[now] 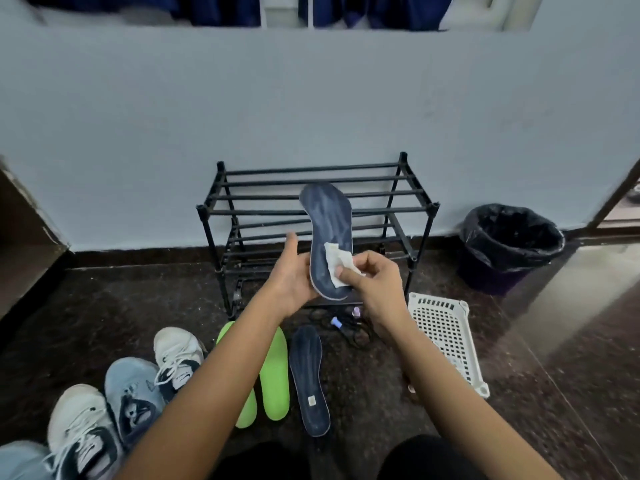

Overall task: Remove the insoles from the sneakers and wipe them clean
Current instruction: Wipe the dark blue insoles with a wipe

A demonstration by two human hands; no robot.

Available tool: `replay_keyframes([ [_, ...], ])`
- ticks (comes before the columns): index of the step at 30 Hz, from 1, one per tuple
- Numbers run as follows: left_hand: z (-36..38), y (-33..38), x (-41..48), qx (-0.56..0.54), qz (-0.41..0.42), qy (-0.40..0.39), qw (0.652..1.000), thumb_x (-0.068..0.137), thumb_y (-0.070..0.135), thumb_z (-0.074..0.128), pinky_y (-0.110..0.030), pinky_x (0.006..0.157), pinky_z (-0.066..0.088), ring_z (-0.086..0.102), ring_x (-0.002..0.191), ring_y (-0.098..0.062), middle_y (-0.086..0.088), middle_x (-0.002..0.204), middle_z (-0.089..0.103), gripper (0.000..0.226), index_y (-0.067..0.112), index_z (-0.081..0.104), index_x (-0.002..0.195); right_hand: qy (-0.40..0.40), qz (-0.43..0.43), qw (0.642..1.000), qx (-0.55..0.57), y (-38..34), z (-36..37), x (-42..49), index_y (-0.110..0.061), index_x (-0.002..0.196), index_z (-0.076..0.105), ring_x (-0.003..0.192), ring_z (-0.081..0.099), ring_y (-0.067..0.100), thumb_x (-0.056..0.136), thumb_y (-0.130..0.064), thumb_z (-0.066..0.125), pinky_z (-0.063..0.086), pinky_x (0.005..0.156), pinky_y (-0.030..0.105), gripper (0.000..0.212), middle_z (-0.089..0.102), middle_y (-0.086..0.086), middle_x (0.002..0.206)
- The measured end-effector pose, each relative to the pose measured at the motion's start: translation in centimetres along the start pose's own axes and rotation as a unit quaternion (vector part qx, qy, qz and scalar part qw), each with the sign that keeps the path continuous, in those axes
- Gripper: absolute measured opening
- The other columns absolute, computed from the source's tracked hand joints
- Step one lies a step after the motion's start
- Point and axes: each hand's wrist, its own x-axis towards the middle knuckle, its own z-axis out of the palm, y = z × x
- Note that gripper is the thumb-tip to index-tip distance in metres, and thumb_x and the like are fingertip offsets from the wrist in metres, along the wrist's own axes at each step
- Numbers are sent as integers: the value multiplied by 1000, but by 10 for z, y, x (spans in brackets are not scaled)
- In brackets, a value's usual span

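Now the fingertips of your right hand pinch the white wipe flat against the navy insole. Your left hand grips its heel, toe toward twelve o'clock, likely to present the whole face for wiping. At six o'clock lie its navy twin and two green insoles, with the sneakers at eight.

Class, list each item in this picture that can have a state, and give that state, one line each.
Held insole, upright, out of its sneaker, gripped by the left hand.
Wipe, crumpled, pinched by the right hand against the held insole.
Floor insole, lying flat, dark.
Green insoles, lying flat side by side.
Bin, open, lined.
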Motion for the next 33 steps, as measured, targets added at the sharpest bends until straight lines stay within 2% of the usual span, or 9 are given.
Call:
replay_keyframes([
  [3,25,21,-25,-62,22,-60,996,91,76,13,-42,85,52,68,98,-31,-19,114,69,91,6,63,121,-17,-23,1000,6,-36,2,0,-7,69,62,66,58,8,73,1,77,47,62,22,17,63,0,68],
  [8,46,33,-50,-71,46,-98,992,89,79,13,-46,88,50,68,94,-29,-16,109,68,94,4,64,115,-23,-28,999,-15,-68,1,-12,-9,68,64,85,68,20,71,-8,80,56,79,46,16,71,1,80],
  [10,55,35,-60,-70,64,-99,991,94,72,20,-41,81,50,66,84,-26,-11,97,65,79,8,64,104,-11,-35,998,-59,-82,-2,-20,-13,68,66,81,68,12,70,-14,81,56,76,38,16,72,1,81],
  [13,68,36,-76,-112,112,-104,982,99,58,36,-34,67,55,63,68,-21,-5,75,61,56,13,65,83,107,-94,986,-83,-111,-11,-36,-21,72,63,69,59,5,72,-14,78,46,66,21,16,66,-3,77],
  [17,84,38,-93,-125,118,-75,982,96,62,40,-45,86,51,65,84,-26,-7,77,64,57,11,66,96,270,-268,912,-153,-141,-26,-52,-14,90,63,79,57,9,81,-6,66,40,70,12,13,63,-6,87],
  [19,92,42,-105,-132,127,-79,980,98,60,39,-40,83,50,64,77,-22,-4,73,66,54,14,66,91,236,-351,874,-239,-143,-21,-60,-9,89,66,80,56,14,76,6,62,40,71,17,21,64,-2,85],
  [22,98,48,-115,-129,145,-93,977,95,62,44,-32,72,54,62,71,-18,-5,78,61,57,10,66,98,118,-377,861,-320,-137,-10,-74,-10,89,71,81,60,21,73,7,64,44,73,23,24,68,3,86],
  [26,92,50,-122,-111,178,-109,972,92,63,45,-34,78,55,56,81,-19,-8,87,55,63,6,65,109,52,-345,887,-301,-137,-2,-88,-12,94,74,76,65,20,77,1,64,52,72,31,24,71,4,83],
  [33,84,29,-124,-85,168,-133,973,93,65,47,-29,71,50,61,76,-18,-7,84,62,58,11,66,103,78,-246,953,-158,-140,13,-103,-16,94,76,79,63,1,79,-4,71,44,73,4,20,73,-2,85],
])
